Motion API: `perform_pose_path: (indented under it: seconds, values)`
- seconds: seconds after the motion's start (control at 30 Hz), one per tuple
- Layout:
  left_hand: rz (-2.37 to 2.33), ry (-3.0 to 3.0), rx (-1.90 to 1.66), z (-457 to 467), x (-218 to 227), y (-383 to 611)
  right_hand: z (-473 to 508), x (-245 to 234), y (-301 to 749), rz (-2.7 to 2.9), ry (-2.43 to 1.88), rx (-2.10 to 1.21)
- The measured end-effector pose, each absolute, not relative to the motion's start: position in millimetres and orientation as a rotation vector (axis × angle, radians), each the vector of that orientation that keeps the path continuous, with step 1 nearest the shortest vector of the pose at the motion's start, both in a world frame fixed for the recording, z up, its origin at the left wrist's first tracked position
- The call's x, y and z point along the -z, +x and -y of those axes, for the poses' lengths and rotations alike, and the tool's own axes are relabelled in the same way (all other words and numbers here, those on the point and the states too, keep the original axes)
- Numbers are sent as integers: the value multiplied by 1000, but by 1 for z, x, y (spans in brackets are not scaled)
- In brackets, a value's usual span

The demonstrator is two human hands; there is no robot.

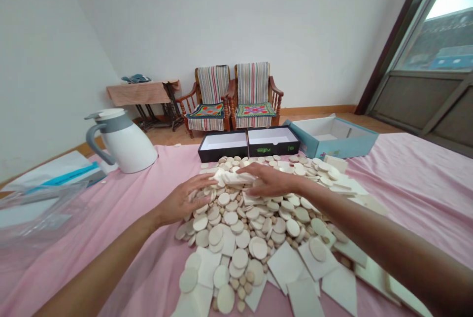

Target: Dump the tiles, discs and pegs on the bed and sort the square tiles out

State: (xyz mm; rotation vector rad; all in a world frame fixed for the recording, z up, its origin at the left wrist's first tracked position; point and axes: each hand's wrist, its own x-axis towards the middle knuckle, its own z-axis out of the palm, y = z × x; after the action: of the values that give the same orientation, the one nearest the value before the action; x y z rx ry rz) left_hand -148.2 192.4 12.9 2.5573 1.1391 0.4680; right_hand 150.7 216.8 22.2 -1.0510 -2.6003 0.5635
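A wide heap of pale wooden discs [240, 238] mixed with square wooden tiles [286, 264] and small wooden beads [242, 290] covers the middle of the pink cloth. My left hand [187, 197] rests at the heap's left side, fingers stretched out and apart, thumb over some discs. From the right, my right hand [271, 180] reaches across the back of the heap. Its fingers are extended and spread, pointing left above some pale flat pieces [234, 178] that lie between the two hands. Neither hand visibly grips a piece; the undersides of the fingers are hidden.
Behind the heap stand two open black boxes [223, 154] with white insides and a larger light-blue box [343, 144]. A white and grey jug [129, 147] is on the left, near clear plastic packaging [40, 221]. Pink cloth [148, 267] lies underneath. Two chairs [253, 85] stand beyond.
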Motion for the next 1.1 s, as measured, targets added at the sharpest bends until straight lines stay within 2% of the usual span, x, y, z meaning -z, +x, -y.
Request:
perform_pose_path:
  seconds: [0.13,0.23,0.4,0.57,0.87,1.1]
  values:
    - [-1274,2579,-458,-148,-7,-165,-189,-17,227,2323,-1347,-425]
    - [-1215,2669,-285,-110,2,-170,-163,-3,291,2239,-1697,-314]
    - [-1132,2813,-55,-76,13,-136,-133,24,360,2131,-2120,-414]
    - [-1017,2919,-22,-80,20,-72,-137,41,364,1986,-2098,-443]
    - [-822,2988,-25,-94,11,-1,-161,44,339,1691,-2005,-515]
    - [-809,2978,44,-97,7,8,-163,32,322,1857,-1968,-261]
